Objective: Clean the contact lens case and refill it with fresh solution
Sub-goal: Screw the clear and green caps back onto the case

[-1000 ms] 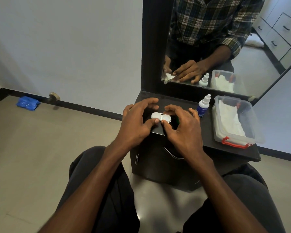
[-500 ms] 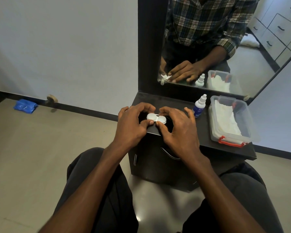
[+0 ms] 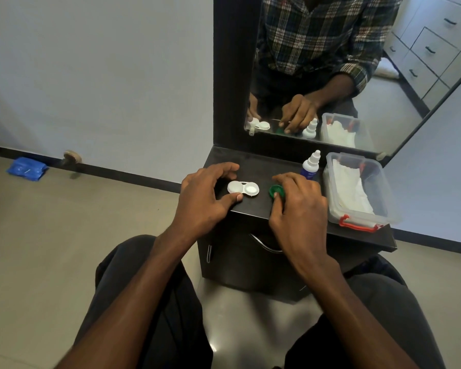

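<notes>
A white contact lens case (image 3: pixel 243 189) lies on the dark cabinet top (image 3: pixel 261 166). Its left well has a white cap on; its right well is uncovered. My left hand (image 3: pixel 206 201) grips the case's left end between thumb and fingers. My right hand (image 3: pixel 298 206) holds a green cap (image 3: pixel 276 191) just right of the case, low over the cabinet top. A small white and blue solution bottle (image 3: pixel 310 165) stands upright behind my right hand.
A clear plastic box (image 3: pixel 357 193) with red latches and white tissues sits at the right of the cabinet top. A mirror (image 3: pixel 330 75) rises behind it. A blue packet (image 3: pixel 27 169) lies on the floor at left.
My right hand has come away to the right with the green cap, and the case's right well is now uncovered. My left hand still holds the case on the cabinet top.
</notes>
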